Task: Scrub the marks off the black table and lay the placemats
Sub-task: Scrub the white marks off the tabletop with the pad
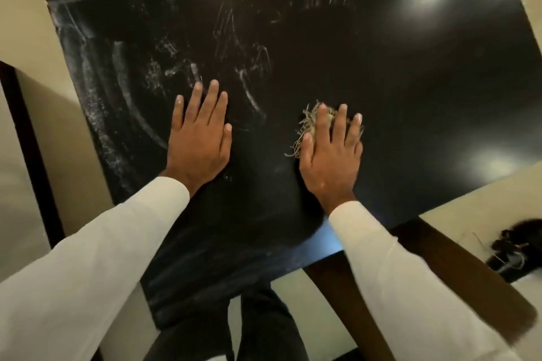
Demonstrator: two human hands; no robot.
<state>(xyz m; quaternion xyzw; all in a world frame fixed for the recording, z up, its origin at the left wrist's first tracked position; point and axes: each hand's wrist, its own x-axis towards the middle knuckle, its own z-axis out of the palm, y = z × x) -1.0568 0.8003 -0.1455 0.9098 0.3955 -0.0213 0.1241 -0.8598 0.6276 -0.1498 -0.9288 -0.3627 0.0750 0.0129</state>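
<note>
Your right hand point(328, 152) presses the wiry scouring pad point(306, 126) flat under spread, straight fingers, mid black table point(410, 82). The white marks point(164, 67) lie left, toward the far-left corner, nearer your left hand point(199, 138), which rests flat with fingers straight. No placemats show, and your fingers hide most of the pad

White-smeared black table point(410, 82) under wiry scrubber point(306, 129).
</note>
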